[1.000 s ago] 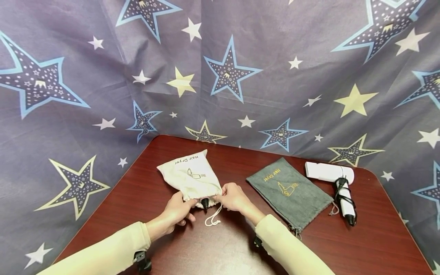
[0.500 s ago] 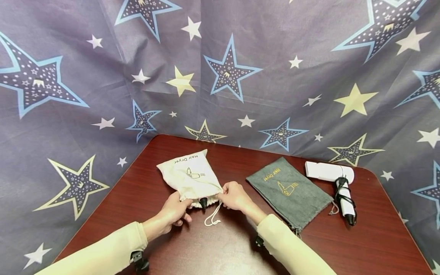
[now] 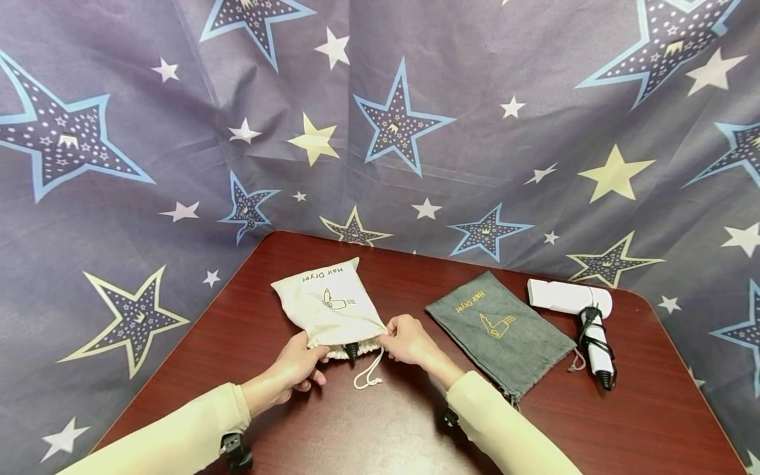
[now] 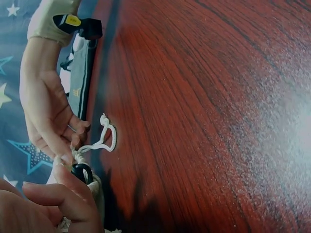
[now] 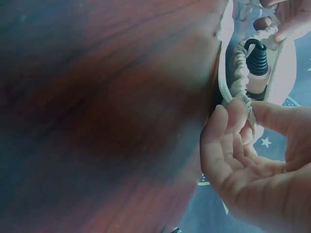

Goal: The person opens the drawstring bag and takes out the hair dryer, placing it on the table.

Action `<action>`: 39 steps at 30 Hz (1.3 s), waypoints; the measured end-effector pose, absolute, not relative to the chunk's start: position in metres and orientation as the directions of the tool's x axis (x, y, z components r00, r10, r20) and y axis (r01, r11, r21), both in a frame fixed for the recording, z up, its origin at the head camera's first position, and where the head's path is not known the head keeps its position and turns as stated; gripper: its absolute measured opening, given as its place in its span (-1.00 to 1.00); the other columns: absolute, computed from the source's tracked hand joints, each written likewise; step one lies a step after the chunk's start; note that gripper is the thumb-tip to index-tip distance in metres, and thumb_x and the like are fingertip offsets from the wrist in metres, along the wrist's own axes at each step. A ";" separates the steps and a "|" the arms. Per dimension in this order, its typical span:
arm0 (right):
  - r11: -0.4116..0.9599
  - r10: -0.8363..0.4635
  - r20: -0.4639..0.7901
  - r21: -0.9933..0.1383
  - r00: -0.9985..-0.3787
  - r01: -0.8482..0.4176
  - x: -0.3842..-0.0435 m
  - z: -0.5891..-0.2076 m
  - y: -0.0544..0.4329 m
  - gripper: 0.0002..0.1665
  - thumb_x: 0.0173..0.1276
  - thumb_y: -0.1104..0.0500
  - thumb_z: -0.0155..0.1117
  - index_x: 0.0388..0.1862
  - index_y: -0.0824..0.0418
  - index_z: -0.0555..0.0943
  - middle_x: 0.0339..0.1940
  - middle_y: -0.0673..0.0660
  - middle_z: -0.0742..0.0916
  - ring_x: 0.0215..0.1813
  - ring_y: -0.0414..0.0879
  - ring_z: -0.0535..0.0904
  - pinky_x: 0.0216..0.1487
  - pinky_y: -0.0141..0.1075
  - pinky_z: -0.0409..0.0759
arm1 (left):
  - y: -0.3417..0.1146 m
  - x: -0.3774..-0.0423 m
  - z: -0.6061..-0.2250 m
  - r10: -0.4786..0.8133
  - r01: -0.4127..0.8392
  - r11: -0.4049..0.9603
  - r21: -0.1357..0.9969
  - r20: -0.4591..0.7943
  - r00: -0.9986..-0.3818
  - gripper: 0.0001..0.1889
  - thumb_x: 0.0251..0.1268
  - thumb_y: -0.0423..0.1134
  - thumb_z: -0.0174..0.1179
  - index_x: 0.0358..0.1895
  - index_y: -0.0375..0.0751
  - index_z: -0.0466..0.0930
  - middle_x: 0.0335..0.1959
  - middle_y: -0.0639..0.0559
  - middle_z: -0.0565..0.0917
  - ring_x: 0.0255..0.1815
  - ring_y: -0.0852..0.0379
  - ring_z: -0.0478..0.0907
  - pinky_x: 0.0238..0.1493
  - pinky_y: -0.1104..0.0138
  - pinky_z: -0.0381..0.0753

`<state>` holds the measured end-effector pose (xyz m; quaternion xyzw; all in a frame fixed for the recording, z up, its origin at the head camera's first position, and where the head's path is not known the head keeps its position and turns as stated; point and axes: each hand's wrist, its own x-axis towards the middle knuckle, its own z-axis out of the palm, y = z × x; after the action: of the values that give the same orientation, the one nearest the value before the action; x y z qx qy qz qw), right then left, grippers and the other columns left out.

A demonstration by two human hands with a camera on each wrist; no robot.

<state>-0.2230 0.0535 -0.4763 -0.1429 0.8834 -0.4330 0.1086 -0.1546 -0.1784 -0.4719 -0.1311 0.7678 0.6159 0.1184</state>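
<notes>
A white drawstring bag (image 3: 332,300) printed "Hair Dryer" lies on the table at the left, its mouth facing me. My left hand (image 3: 297,364) pinches the left side of the gathered mouth, and my right hand (image 3: 408,339) pinches the right side. Between them the mouth is spread, and the black ribbed cord end (image 5: 256,59) of a white handle shows inside in the right wrist view. The rest of that thing is hidden by the cloth. From the right side of the mouth a knotted white drawstring (image 3: 369,377) hangs onto the table.
Right of the white bag lies a flat grey drawstring bag (image 3: 501,336), also printed "Hair Dryer". Beyond it a white hair dryer (image 3: 567,297) with its black cord wound round the handle rests near the right edge. Star-patterned cloth (image 3: 380,132) hangs behind the brown table (image 3: 368,435).
My left hand has moved slightly left and the right hand slightly right, so the bag's mouth is stretched wider. The other things have stayed put.
</notes>
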 end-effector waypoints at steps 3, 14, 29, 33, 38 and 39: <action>0.576 -0.357 -0.060 -0.800 -0.932 -0.170 -0.223 -0.478 0.054 -0.73 0.35 0.21 0.41 -0.52 0.21 0.56 -0.70 0.08 0.68 -0.69 -0.22 0.57 -0.62 -0.35 0.55 | -0.180 -0.154 -0.472 -0.053 -0.354 0.208 0.912 -0.351 -0.935 -0.84 0.53 -0.38 0.07 0.05 -0.29 0.36 -0.25 -0.15 0.55 -0.69 0.15 0.57 -0.74 0.46 0.33; 0.591 -0.329 -0.052 -0.790 -0.943 -0.163 -0.223 -0.480 0.055 -0.73 0.32 0.18 0.45 -0.51 0.18 0.57 -0.74 -0.03 0.64 -0.68 -0.22 0.57 -0.61 -0.36 0.51 | -0.179 -0.155 -0.472 -0.065 -0.374 0.215 0.902 -0.369 -0.927 -0.86 0.53 -0.35 0.10 -0.01 -0.29 0.38 -0.27 -0.13 0.57 -0.69 0.18 0.56 -0.74 0.46 0.32; 0.683 -0.336 -0.003 -0.690 -0.942 -0.241 -0.224 -0.484 0.049 -0.55 0.20 0.00 0.66 -0.55 0.17 0.55 -0.66 -0.06 0.56 -0.52 -0.17 0.47 -0.43 -0.30 0.46 | -0.171 -0.159 -0.466 -0.062 -0.338 0.248 0.908 -0.333 -0.941 -0.83 0.55 -0.21 0.22 -0.18 -0.22 0.46 -0.60 0.01 0.45 -0.74 0.22 0.45 -0.73 0.45 0.24; 0.695 -0.324 -0.007 -0.681 -0.946 -0.233 -0.226 -0.484 0.052 -0.60 0.23 0.05 0.61 -0.59 0.14 0.56 -0.69 -0.09 0.53 -0.52 -0.17 0.45 -0.42 -0.31 0.44 | -0.172 -0.160 -0.466 -0.070 -0.342 0.249 0.906 -0.336 -0.939 -0.87 0.52 -0.26 0.20 -0.14 -0.22 0.45 -0.59 0.00 0.45 -0.75 0.22 0.44 -0.74 0.46 0.22; 0.679 -0.325 0.026 -0.689 -0.945 -0.253 -0.226 -0.482 0.056 -0.70 0.23 0.19 0.50 -0.61 0.14 0.57 -0.74 -0.12 0.49 -0.56 -0.20 0.43 -0.45 -0.32 0.42 | -0.174 -0.158 -0.467 -0.080 -0.340 0.275 0.899 -0.331 -0.940 -0.87 0.48 -0.29 0.18 -0.12 -0.23 0.43 -0.52 -0.04 0.49 -0.74 0.22 0.44 -0.74 0.45 0.23; 0.673 -0.323 0.033 -0.694 -0.946 -0.254 -0.226 -0.482 0.057 -0.71 0.23 0.21 0.48 -0.61 0.15 0.56 -0.75 -0.12 0.49 -0.57 -0.20 0.42 -0.46 -0.33 0.42 | -0.174 -0.158 -0.468 -0.081 -0.340 0.279 0.898 -0.331 -0.940 -0.87 0.47 -0.30 0.18 -0.11 -0.24 0.42 -0.50 -0.05 0.49 -0.74 0.21 0.43 -0.74 0.44 0.23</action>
<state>-0.2259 0.0567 -0.4817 -0.1579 0.9135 -0.3720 0.0465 -0.1582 -0.1742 -0.4675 -0.1327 0.7920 0.5855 0.1107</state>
